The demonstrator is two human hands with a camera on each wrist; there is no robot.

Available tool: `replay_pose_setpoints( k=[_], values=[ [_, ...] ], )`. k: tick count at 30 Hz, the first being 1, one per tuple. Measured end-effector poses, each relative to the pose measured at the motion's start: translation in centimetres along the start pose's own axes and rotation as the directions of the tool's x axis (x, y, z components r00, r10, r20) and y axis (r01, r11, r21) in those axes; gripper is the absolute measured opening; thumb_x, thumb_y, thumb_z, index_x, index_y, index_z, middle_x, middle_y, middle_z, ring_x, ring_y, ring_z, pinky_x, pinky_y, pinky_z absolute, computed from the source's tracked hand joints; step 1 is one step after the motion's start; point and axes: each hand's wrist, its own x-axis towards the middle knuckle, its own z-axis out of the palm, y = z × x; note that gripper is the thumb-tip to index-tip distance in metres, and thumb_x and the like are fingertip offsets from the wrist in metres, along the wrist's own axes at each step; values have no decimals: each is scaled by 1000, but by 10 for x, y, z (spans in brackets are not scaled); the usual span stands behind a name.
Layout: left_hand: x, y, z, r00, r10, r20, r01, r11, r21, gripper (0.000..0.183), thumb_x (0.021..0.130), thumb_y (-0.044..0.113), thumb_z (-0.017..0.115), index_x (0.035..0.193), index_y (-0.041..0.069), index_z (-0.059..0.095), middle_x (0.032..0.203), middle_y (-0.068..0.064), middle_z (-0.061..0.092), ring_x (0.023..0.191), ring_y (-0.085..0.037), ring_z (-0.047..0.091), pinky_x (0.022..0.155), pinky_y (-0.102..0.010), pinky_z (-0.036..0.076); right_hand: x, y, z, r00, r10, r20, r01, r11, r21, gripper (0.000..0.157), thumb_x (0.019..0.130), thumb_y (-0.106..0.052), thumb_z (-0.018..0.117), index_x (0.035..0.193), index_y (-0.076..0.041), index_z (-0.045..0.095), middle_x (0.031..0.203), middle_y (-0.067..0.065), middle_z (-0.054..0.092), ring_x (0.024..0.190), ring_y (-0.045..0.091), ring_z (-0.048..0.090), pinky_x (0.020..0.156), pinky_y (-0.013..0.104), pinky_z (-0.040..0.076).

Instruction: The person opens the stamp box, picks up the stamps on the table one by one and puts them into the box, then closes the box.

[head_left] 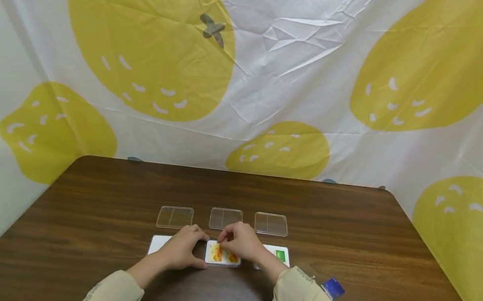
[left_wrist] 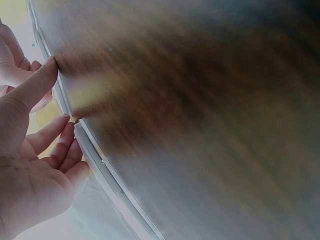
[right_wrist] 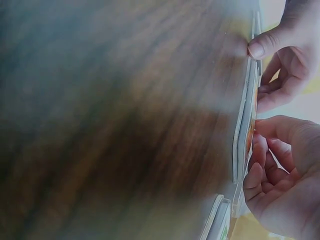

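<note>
Head view: on the wood-grained surface (head_left: 371, 264), the left hand (head_left: 183, 248) has its grip on the edges of a flat, round-cornered white case (head_left: 223, 255) near three clear plates (head_left: 175, 217); the right hand (head_left: 242, 240) touches its orange print (head_left: 215, 253), any pinch unclear, arm part-hiding a green-printed case (head_left: 280, 255). Left wrist: thumb against thin rim; right wrist: layered sides.
</note>
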Motion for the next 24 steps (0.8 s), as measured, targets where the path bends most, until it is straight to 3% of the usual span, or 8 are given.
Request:
replay_pose_setpoints(
  k=[6, 14, 21, 24],
  values=[
    [0, 0, 0, 1000, 7, -7, -7, 1000, 3, 54, 61, 26, 83, 101, -2, 61, 96, -8, 55, 93, -24, 49, 81, -41, 42, -2, 4, -5, 1000, -1, 6, 0, 999, 49, 5, 73, -5, 67, 76, -7, 70, 69, -3, 65, 60, 1, 50, 57, 18, 42],
    [0, 1, -1, 1000, 10, -12, -10, 1000, 14, 54, 61, 26, 82, 102, -3, 61, 96, -9, 55, 93, -25, 49, 81, -41, 42, -16, -2, -28, 999, -32, 7, 31, 993, 115, 13, 76, -12, 70, 85, -3, 69, 75, -1, 66, 64, 4, 54, 59, 19, 45],
    [-7, -5, -5, 994, 64, -88, -65, 998, -11, 62, 60, 39, 81, 102, -2, 61, 94, -7, 55, 89, -23, 50, 77, -39, 43, -38, 1, -45, 1000, -24, 11, 22, 989, 147, 19, 75, -12, 72, 90, -1, 67, 76, -1, 64, 67, 6, 56, 61, 21, 47],
    [-11, -11, -12, 994, 39, -105, -41, 999, -14, 63, 60, 40, 81, 103, -1, 61, 97, -7, 56, 92, -24, 50, 79, -40, 44, -49, 7, -53, 999, -34, 23, 31, 988, 149, 19, 76, -12, 71, 91, -2, 67, 77, 0, 64, 68, 6, 55, 60, 23, 46]
  ],
)
